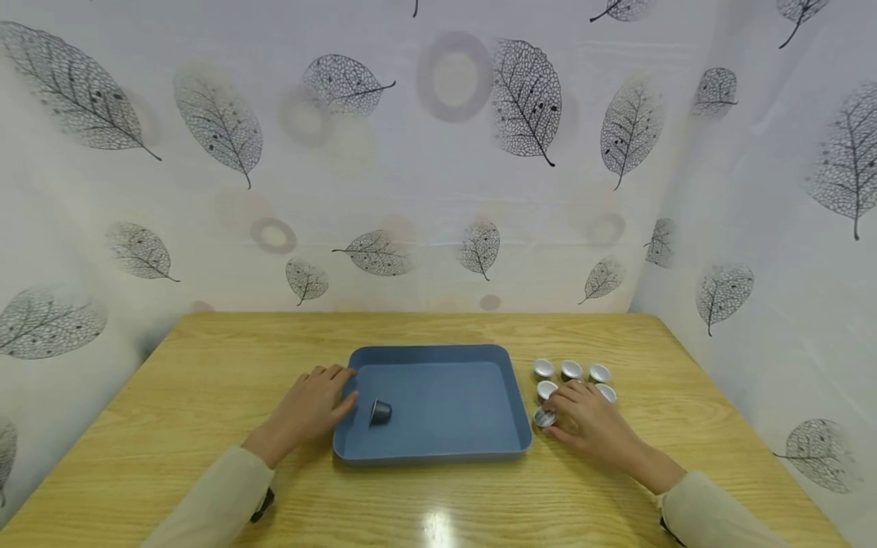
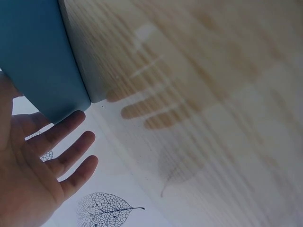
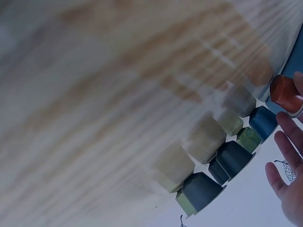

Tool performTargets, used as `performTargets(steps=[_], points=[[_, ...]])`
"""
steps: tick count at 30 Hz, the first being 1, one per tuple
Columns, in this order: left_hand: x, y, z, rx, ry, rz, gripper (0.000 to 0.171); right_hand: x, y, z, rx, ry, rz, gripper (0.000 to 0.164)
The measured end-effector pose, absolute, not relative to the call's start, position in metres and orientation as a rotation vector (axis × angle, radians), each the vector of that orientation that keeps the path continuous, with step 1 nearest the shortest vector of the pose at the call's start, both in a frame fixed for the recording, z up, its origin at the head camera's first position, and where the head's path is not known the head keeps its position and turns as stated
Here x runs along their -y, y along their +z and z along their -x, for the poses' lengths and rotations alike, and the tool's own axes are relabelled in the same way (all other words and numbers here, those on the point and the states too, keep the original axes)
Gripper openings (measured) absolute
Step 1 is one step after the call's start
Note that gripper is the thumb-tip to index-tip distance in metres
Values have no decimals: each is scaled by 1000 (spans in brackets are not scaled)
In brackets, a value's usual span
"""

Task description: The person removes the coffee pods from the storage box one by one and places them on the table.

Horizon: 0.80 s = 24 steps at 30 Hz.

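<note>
My right hand pinches a copper-orange coffee capsule between thumb and fingertips, just beyond the tray's right edge. Its silvery lid faces up in the head view. Its other fingers spread loosely beside a blue capsule. A shallow blue tray lies in the middle of the table. One dark capsule lies on its side in the tray's left part. At the tray's left rim rests my left hand, with thumb and index finger reaching over the edge and the other fingers fairly straight outside the wall.
To the right of the tray, several capsules stand lid-up in rows, among them a green capsule and a dark capsule; my right hand partly covers them. The wooden table meets a leaf-patterned cloth at its back and sides.
</note>
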<state>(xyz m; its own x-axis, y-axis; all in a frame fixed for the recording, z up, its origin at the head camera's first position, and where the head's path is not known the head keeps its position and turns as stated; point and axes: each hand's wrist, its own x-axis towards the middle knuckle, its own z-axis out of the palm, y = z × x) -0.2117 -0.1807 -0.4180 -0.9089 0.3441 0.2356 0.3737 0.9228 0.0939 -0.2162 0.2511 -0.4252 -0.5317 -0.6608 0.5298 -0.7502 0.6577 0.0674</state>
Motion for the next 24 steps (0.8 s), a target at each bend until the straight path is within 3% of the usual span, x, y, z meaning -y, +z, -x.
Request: performTargets(steps=[24], points=[[181, -416, 212, 2886, -198, 547, 40, -259, -425, 215, 2308, 247, -1105, 38]])
